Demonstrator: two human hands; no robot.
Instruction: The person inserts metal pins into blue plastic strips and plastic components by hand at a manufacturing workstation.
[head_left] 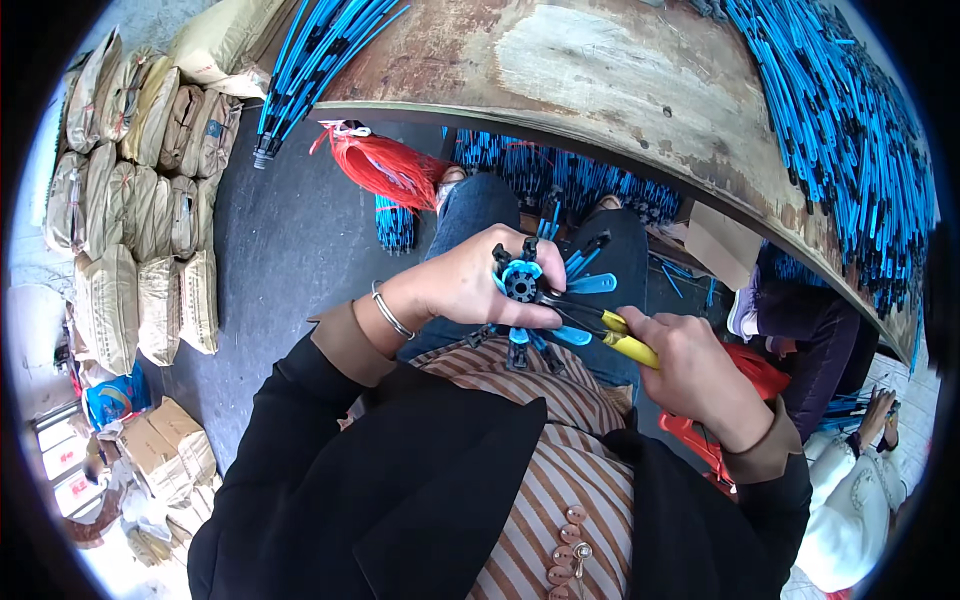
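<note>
My left hand [465,278] is closed around a round black hub [521,286] with a light-blue ring. Several blue arms with black ends fan out from it, above my lap. In my right hand [695,368] is a pair of yellow-handled pliers [632,348]. Its dark jaws reach to the right side of the hub, by my left thumb and fingers; whether they grip anything there I cannot tell. Flat blue tabs [592,284] stick out to the right, above and below the pliers.
A worn wooden table [580,60] spans the far side, its edge beyond my knees. Blue rods with black fittings [850,120] are heaped at its right; another bundle [320,70] overhangs its left corner. Red strands [385,170] hang below. Stacked sacks [140,210] stand left. Another person [850,490] sits right.
</note>
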